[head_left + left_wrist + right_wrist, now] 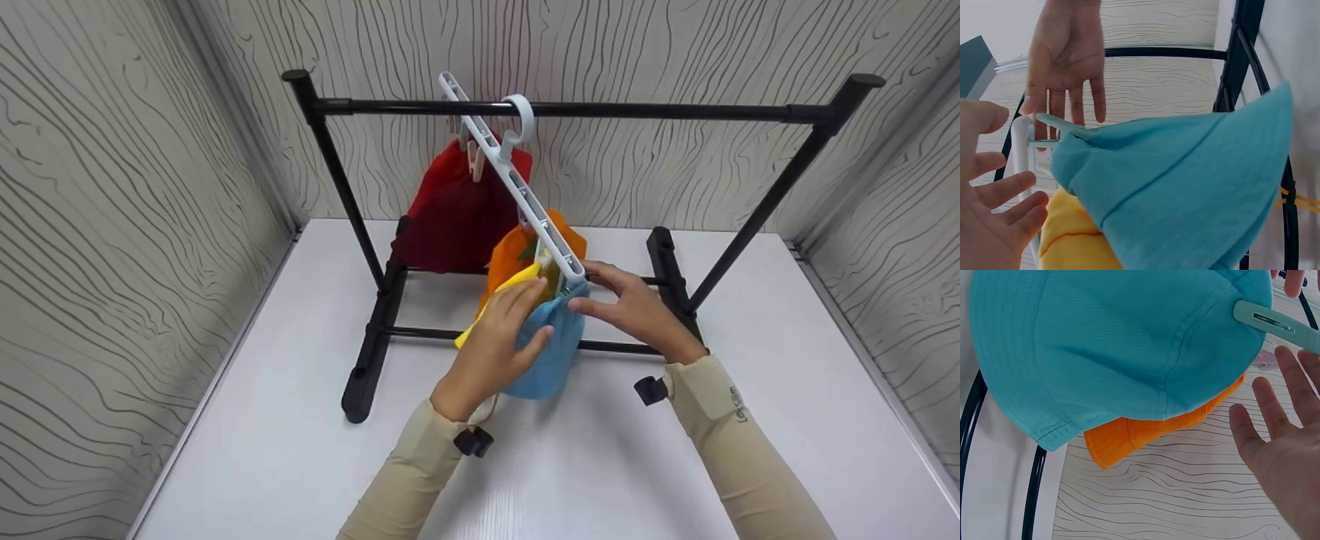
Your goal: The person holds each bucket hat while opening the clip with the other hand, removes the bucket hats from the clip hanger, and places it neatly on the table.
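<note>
A light blue bucket hat [559, 349] hangs from a peg clip [1264, 319] at the near end of a white hanger [516, 182]. My left hand [491, 343] is beside the hat's left side, fingers loosely extended with nothing between them. On the other side, my right hand [637, 309] has its fingers stretched out, with the thumb and fingertips right by the clip. Behind the blue hat hang a yellow hat [1072, 239] and an orange hat [571, 232]. Farther back a red hat [450, 195] hangs from a clip at the hanger's far half.
A black rack [660, 112] carries the hanger by its hook [523, 120] on the top bar. Its feet [364, 375] stand on a white table [262, 360]. Wood-grain patterned panels [97, 225] enclose the sides and back.
</note>
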`<state>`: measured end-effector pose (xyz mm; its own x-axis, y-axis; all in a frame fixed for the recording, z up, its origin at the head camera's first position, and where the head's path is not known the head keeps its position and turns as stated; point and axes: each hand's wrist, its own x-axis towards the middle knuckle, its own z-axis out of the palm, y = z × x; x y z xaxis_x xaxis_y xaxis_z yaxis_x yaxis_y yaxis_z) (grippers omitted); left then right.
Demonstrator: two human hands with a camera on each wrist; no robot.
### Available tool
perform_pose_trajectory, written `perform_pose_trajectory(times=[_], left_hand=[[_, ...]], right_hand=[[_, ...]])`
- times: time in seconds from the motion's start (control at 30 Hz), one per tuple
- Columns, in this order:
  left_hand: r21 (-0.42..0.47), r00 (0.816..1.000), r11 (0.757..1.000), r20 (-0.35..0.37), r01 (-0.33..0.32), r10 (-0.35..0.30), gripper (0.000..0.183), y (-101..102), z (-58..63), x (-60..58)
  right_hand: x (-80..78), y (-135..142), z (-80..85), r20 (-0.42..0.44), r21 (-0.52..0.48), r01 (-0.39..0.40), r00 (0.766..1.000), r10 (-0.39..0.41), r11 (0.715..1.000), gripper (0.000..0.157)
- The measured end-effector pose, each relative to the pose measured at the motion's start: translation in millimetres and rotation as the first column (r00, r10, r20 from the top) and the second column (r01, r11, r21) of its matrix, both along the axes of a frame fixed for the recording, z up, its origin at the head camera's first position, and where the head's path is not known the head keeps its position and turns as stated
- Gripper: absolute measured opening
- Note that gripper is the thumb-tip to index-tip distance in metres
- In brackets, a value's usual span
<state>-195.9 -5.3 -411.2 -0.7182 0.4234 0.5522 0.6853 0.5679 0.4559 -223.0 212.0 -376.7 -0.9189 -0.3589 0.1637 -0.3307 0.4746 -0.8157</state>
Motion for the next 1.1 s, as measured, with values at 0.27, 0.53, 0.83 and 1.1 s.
perform_pose_trajectory(times=[0.27, 0.53, 0.83, 1.1], left_hand=[[-0.046, 0.999, 0.999, 0.034, -0.021, 0.023, 0.06, 4.1, -5.0, -2.2], [-0.078, 0.999, 0.996, -0.005, -0.049, 0.049, 0.055, 2.5, -9.7, -5.7], [-0.072, 0.998, 0.995, -0.012, -0.066, 0.065, 0.051, 0.9, -15.7, -8.5], [-0.063, 0.997, 0.995, -0.029, -0.078, 0.076, 0.048, -1.0, -18.3, -10.6]], right_hand=[[-3.2, -0.7, -6.0, -0.031, -0.005, -0.013, 0.999, 0.013, 1.0, 0.056], [-9.1, -3.7, -15.0, -0.049, -0.052, -0.074, 0.996, 0.072, 0.996, 0.052], [-8.8, -13.1, -20.4, -0.029, -0.09, -0.086, 0.996, 0.084, 0.992, 0.047], [-7.8, -18.5, -21.6, -0.012, -0.089, -0.064, 0.998, 0.064, 0.994, 0.049]])
